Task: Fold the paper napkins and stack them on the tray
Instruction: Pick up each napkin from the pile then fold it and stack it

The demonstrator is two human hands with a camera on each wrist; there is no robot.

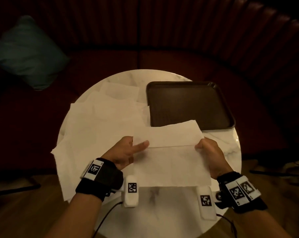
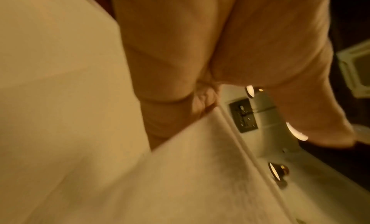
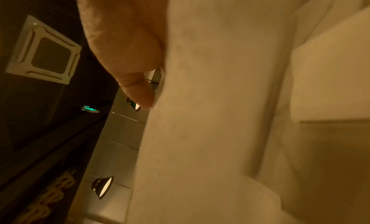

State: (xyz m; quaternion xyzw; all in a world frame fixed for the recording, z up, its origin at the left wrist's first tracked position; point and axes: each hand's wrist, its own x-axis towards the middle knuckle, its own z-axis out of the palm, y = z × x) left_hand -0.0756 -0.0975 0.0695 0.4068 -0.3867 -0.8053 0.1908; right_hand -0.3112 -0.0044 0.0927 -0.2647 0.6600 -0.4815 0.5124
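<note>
I hold one white paper napkin point(image 1: 171, 157) above the near part of the round marble table point(image 1: 219, 152), its far half bent up along a crease. My left hand point(image 1: 128, 152) pinches the napkin's left edge, thumb on top. My right hand point(image 1: 208, 152) pinches its right edge. The napkin fills the left wrist view point(image 2: 180, 187) and the right wrist view point(image 3: 210, 116), close against the fingers point(image 2: 170, 69) and the thumb point(image 3: 130, 53). A dark brown tray point(image 1: 188, 103) lies on the table's far right with nothing on it. Several unfolded napkins point(image 1: 102, 121) overlap on the table's left.
A dark red curved sofa point(image 1: 179, 31) wraps round the far side of the table, with a teal cushion point(image 1: 27, 52) at the left. The loose napkins hang over the table's left rim. Wooden floor point(image 1: 16, 212) shows below. Ceiling lamps point(image 3: 102, 186) show in the wrist views.
</note>
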